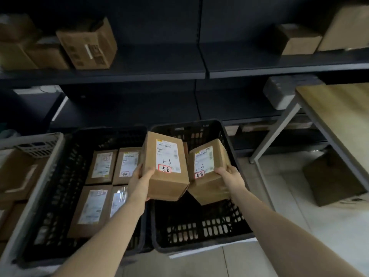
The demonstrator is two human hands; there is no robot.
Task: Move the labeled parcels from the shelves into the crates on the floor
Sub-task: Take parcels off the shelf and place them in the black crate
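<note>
Your left hand (139, 178) grips the left parcel (165, 166) at its near-left corner: thumb on the labelled top, fingers curled under and out of sight. Your right hand (231, 174) holds the right parcel (207, 176) by its near-right corner in the same way, with the box tilted. The two parcels touch edge to edge and hang over the right crate (199, 249), above its rim.

Both are plain brown cardboard blocks, matte, with sharp corners. Each has a white printed label with handwritten digits and a red-edged sticker; the small print is unreadable.

The right crate is black plastic with slotted lattice walls and floor. The left crate (60, 196) is the same make and touches it side by side. It holds packed parcels (93, 208) lying flat with labels up, some of them glossy with glare. A grey crate (32, 198) on the far left is cut off by the frame.

The floor (279, 236) is pale tile. The dark metal shelves (139, 73) carry blurred cardboard boxes, and the lower bays are too dim to make out. A wood-topped table (339, 116) on grey legs stands to the right, with a shadowed box (329, 176) under it.
</note>
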